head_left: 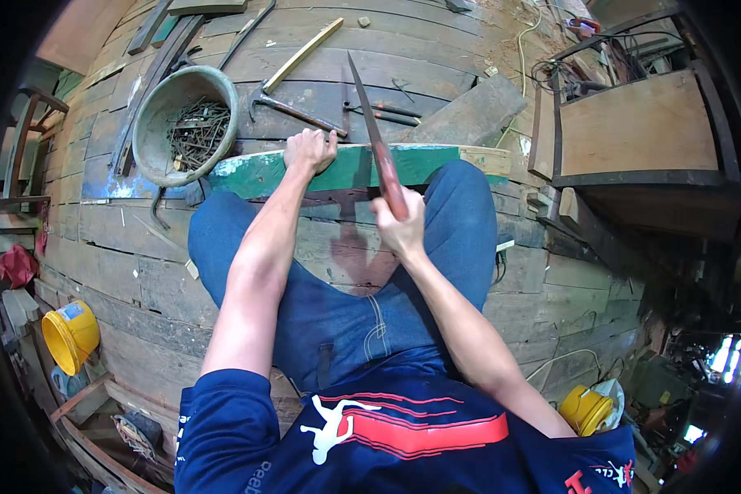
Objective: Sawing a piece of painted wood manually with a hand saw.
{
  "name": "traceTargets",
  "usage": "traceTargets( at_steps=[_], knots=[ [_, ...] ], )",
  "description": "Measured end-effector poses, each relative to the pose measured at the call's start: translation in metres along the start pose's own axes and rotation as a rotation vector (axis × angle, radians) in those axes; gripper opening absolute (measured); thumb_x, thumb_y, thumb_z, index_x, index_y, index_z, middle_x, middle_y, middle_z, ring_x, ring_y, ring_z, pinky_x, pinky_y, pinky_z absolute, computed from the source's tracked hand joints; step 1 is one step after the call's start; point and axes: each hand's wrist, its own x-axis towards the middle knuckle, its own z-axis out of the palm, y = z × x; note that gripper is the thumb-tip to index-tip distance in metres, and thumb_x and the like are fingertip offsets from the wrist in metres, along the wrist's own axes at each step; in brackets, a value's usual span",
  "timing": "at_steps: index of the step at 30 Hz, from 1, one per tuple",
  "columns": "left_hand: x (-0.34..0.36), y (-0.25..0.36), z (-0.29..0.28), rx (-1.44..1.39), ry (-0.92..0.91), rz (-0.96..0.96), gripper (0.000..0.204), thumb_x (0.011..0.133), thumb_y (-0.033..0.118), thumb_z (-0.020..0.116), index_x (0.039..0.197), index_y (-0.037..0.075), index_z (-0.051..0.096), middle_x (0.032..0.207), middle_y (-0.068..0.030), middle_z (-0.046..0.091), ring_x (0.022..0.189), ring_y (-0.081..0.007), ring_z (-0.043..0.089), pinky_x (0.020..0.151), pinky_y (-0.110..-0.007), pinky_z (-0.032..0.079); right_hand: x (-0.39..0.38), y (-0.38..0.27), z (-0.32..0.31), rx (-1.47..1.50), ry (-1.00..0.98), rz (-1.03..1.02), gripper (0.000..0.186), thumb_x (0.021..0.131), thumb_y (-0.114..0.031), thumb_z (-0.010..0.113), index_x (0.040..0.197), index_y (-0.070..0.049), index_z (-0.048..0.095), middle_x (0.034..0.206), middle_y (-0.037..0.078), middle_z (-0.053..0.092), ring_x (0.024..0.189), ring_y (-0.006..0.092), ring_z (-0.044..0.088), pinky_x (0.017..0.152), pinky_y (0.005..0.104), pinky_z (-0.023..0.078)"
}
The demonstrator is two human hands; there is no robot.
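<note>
A green-painted wooden board (426, 163) lies crosswise over the floor in front of my knees, with a bare wood strip along its far edge. My left hand (311, 151) grips this board left of its middle, fingers curled over the far edge. In my right hand (402, 221) is the reddish-brown handle of a handsaw (370, 123). Its narrow-looking blade points away from me and passes over the board, seen nearly edge-on. Whether the teeth touch the wood cannot be made out. Beyond my left hand lies a hammer (298, 113) with a dark handle.
A round pot (146, 132) of nails stands at the far left. A pale wood strip (305, 54), pincers (387, 113) and a loose grey plank (473, 111) lie beyond the board. At right stands a wooden cabinet (642, 132); yellow buckets (64, 337) flank me.
</note>
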Motion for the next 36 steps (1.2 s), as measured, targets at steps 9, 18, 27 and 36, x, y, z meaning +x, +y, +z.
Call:
traceTargets(
  at_steps=[9, 18, 27, 36],
  knots=[
    [-0.012, -0.008, -0.008, -0.012, 0.004, -0.055, 0.054, 0.093, 0.047, 0.043, 0.081, 0.004, 0.073, 0.084, -0.0240, 0.069, 0.081, -0.0385, 0.069, 0.076, -0.047, 0.053, -0.086, -0.051, -0.058, 0.184, -0.113, 0.135, 0.007, 0.070, -0.002, 0.061, 0.069, 0.003, 0.055, 0.054, 0.008, 0.050, 0.047, 0.0166, 0.049, 0.049, 0.0308, 0.039],
    [-0.012, -0.009, -0.010, -0.009, -0.043, -0.076, 0.055, 0.093, 0.048, 0.043, 0.081, 0.003, 0.072, 0.087, -0.0235, 0.069, 0.084, -0.0385, 0.068, 0.077, -0.047, 0.052, -0.063, -0.053, -0.046, 0.136, -0.131, 0.017, 0.012, 0.076, -0.004, 0.058, 0.068, 0.002, 0.052, 0.054, 0.004, 0.049, 0.049, 0.0111, 0.048, 0.048, 0.0297, 0.039],
    [-0.004, -0.001, 0.005, -0.032, 0.108, 0.002, 0.059, 0.093, 0.050, 0.045, 0.078, 0.000, 0.072, 0.080, -0.0269, 0.067, 0.078, -0.0411, 0.068, 0.072, -0.049, 0.054, 0.007, -0.010, -0.002, 0.078, -0.012, 0.087, 0.020, 0.073, -0.011, 0.065, 0.070, 0.003, 0.052, 0.055, 0.015, 0.050, 0.049, 0.0255, 0.051, 0.052, 0.0372, 0.042],
    [-0.007, -0.010, 0.005, -0.031, 0.108, 0.008, 0.057, 0.093, 0.049, 0.045, 0.074, 0.001, 0.072, 0.080, -0.0268, 0.067, 0.077, -0.0415, 0.068, 0.070, -0.049, 0.054, -0.053, -0.045, -0.062, 0.153, -0.143, 0.169, 0.009, 0.071, -0.003, 0.058, 0.070, 0.005, 0.055, 0.057, 0.013, 0.051, 0.051, 0.0232, 0.052, 0.053, 0.0356, 0.043]
  ],
)
